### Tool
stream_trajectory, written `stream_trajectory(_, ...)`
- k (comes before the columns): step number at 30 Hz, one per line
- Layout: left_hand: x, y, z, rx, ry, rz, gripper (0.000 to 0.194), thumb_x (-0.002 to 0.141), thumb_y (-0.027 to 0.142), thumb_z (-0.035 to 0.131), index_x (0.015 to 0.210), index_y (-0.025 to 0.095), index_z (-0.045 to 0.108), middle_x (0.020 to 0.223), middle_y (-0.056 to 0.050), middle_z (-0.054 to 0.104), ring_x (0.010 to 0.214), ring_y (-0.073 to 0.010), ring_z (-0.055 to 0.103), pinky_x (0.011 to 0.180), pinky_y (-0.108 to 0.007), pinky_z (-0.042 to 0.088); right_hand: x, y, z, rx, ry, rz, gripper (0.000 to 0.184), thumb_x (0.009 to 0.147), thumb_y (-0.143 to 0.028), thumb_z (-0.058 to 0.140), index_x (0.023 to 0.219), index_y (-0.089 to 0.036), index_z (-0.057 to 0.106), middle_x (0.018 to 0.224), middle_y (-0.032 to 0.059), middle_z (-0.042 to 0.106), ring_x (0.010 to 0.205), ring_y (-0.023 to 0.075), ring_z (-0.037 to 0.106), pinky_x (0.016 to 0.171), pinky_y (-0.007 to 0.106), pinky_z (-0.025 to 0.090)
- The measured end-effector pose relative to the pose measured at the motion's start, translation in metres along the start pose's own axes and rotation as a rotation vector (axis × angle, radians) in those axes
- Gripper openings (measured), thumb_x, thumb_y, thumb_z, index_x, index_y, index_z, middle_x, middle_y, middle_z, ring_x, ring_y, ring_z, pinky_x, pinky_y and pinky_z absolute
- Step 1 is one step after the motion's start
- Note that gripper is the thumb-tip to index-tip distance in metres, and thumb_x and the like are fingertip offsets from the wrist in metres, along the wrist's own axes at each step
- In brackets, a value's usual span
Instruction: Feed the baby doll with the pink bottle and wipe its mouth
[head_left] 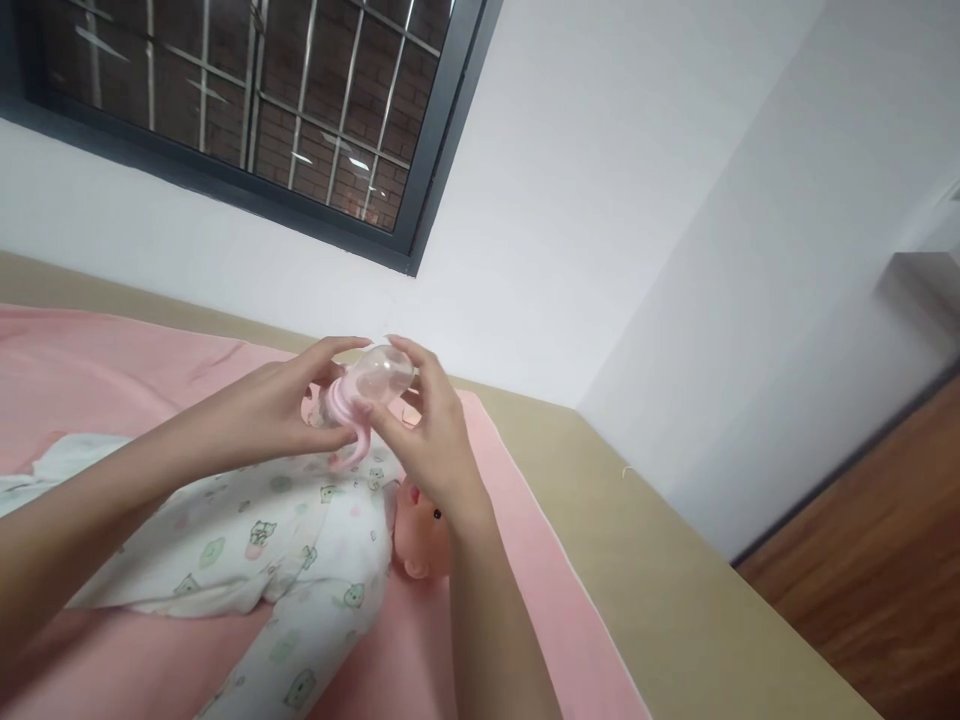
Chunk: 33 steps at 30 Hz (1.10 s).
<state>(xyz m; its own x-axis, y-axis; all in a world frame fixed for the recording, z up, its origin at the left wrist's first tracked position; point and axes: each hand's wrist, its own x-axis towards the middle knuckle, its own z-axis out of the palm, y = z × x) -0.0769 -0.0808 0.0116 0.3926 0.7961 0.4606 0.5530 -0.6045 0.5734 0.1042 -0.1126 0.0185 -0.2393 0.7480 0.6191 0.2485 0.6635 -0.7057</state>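
Note:
A clear baby bottle [385, 372] with a pink collar and curved pink handles is held up between both hands, tilted on its side. My left hand [304, 400] grips it at the cap and collar end. Around the clear body, my right hand [426, 420] has its fingers and thumb closed. Below the bottle lies a baby doll [421, 530] on its back, dressed in a white printed outfit [281, 530]. My right wrist hides part of the doll's head.
A pink cloth [409, 650] lies under the doll on a tan surface [637, 540]. Behind it rise a white wall [562, 200] and a dark-framed barred window [420, 190]. Wooden flooring [877, 560] shows beyond the surface's right edge.

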Motion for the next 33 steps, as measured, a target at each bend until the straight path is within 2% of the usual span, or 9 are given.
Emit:
stream_trajectory(4, 0.002, 0.0, 0.0, -0.022, 0.01, -0.049, 0.084, 0.065, 0.052, 0.067, 0.139, 0.035, 0.03, 0.098, -0.001, 0.069, 0.085, -0.029, 0.065, 0.07, -0.033, 0.049, -0.001, 0.003, 0.003, -0.012, -0.042, 0.021, 0.052, 0.081, -0.03, 0.06, 0.13, -0.034, 0.043, 0.132, 0.0015, 0.047, 0.117, 0.0175, 0.05, 0.101, 0.037, 0.045)
stream_trajectory(10, -0.002, 0.01, 0.002, -0.07, 0.075, -0.062, 0.086, 0.066, 0.046, 0.065, 0.142, 0.032, 0.027, 0.105, -0.001, 0.069, 0.102, -0.029, 0.061, 0.077, -0.03, 0.049, 0.001, 0.01, 0.01, 0.06, -0.06, 0.089, 0.077, 0.074, -0.032, 0.068, 0.14, -0.036, 0.029, 0.137, 0.0036, 0.042, 0.124, 0.0227, 0.046, 0.099, 0.042, 0.047)
stream_trajectory(15, -0.005, 0.016, 0.001, -0.04, 0.063, -0.083, 0.094, 0.068, 0.054, 0.063, 0.147, 0.033, 0.017, 0.11, -0.003, 0.068, 0.103, -0.0302, 0.061, 0.083, -0.036, 0.049, 0.002, 0.009, 0.014, 0.067, 0.023, 0.082, 0.086, 0.072, -0.039, 0.07, 0.142, -0.04, 0.021, 0.137, 0.0042, 0.042, 0.113, 0.0217, 0.053, 0.092, 0.042, 0.052)
stream_trajectory(19, -0.005, 0.011, -0.001, -0.02, 0.043, -0.056, 0.092, 0.071, 0.067, 0.059, 0.147, 0.032, 0.019, 0.125, -0.007, 0.06, 0.116, -0.0316, 0.053, 0.093, -0.039, 0.047, 0.005, 0.017, 0.003, 0.017, 0.127, 0.061, 0.089, 0.069, -0.04, 0.071, 0.143, -0.039, 0.02, 0.137, 0.0057, 0.041, 0.111, 0.0217, 0.055, 0.087, 0.039, 0.053)
stream_trajectory(23, -0.011, 0.012, -0.003, 0.032, 0.029, -0.039, 0.08, 0.076, 0.069, 0.053, 0.144, 0.035, 0.025, 0.126, -0.006, 0.058, 0.115, -0.0307, 0.053, 0.09, -0.039, 0.049, 0.013, 0.048, -0.032, -0.126, 0.355, 0.098, 0.091, 0.067, -0.035, 0.071, 0.143, -0.036, 0.02, 0.137, 0.0084, 0.042, 0.11, 0.022, 0.055, 0.087, 0.038, 0.052)
stream_trajectory(27, -0.019, 0.021, -0.001, 0.03, 0.006, -0.003, 0.07, 0.079, 0.065, 0.051, 0.141, 0.039, 0.031, 0.121, -0.002, 0.061, 0.111, -0.0298, 0.056, 0.089, -0.038, 0.05, 0.014, 0.099, -0.074, -0.349, 0.589, 0.202, 0.093, 0.062, -0.029, 0.071, 0.143, -0.027, 0.025, 0.131, 0.0112, 0.047, 0.114, 0.0243, 0.053, 0.096, 0.042, 0.045)
stream_trajectory(30, -0.025, 0.026, 0.002, 0.044, -0.048, 0.044, 0.065, 0.081, 0.06, 0.052, 0.14, 0.041, 0.034, 0.121, 0.001, 0.062, 0.111, -0.0289, 0.058, 0.088, -0.037, 0.051, 0.004, 0.136, -0.093, -0.457, 0.644, 0.3, 0.092, 0.061, -0.027, 0.069, 0.142, -0.019, 0.026, 0.13, 0.0143, 0.048, 0.117, 0.0254, 0.052, 0.101, 0.041, 0.041)
stream_trajectory(33, -0.031, 0.03, -0.002, 0.045, -0.145, 0.115, 0.054, 0.084, 0.055, 0.053, 0.135, 0.044, 0.043, 0.125, 0.004, 0.06, 0.111, -0.0272, 0.059, 0.089, -0.035, 0.051, -0.01, 0.163, -0.096, -0.57, 0.646, 0.4, 0.089, 0.063, -0.024, 0.066, 0.142, -0.013, 0.027, 0.128, 0.0173, 0.049, 0.118, 0.0277, 0.051, 0.102, 0.04, 0.04)
